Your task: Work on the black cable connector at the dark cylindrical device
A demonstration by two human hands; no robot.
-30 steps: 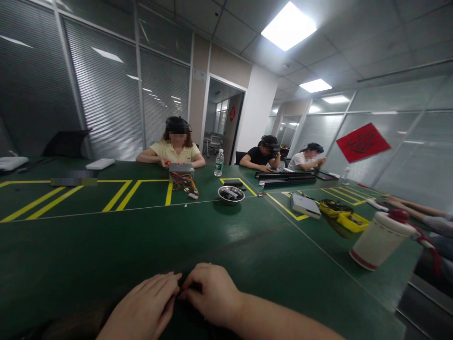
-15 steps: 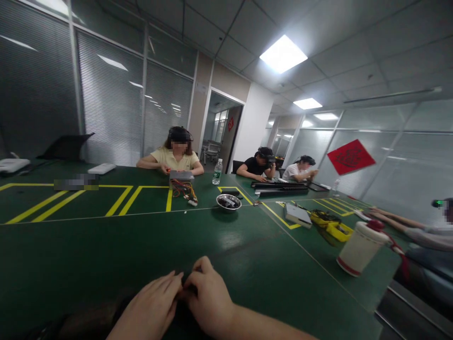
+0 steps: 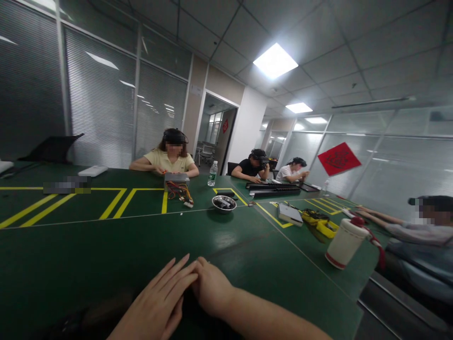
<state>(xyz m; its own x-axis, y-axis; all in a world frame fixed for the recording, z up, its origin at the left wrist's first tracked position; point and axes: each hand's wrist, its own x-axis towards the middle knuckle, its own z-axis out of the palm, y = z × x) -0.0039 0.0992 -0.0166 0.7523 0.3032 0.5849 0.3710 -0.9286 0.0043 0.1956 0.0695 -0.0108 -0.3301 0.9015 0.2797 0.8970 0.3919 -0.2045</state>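
With the metal bowl [image 3: 221, 210] as landmark, the person's left hand [image 3: 159, 295] and right hand [image 3: 214, 288] are meeting on the near side of it, well apart from it, over the green tabletop [image 3: 283, 274]. The left fingers are reaching out nearly straight, slightly parted, tips touching the right hand, while the right hand is curling inward. Its fingertips and the left thumb are hiding, so whether either grip is pinching anything cannot be told; a dark patch [image 3: 195, 316] below them is showing too dimly to judge. The bowl, nearest to the hands, is sitting upright and holding small dark pieces [image 3: 223, 203]. It is looking stiff, smooth and probably light, perhaps slippery, so its rim is seeming the best hold, kept level because the pieces are probably lying loose. Beyond the bowl a water bottle [image 3: 212, 174] is standing; to its left a grey box [image 3: 177, 178] is trailing wires [image 3: 180, 191]; to its right, nearer, a white cup [image 3: 345, 243] is standing.
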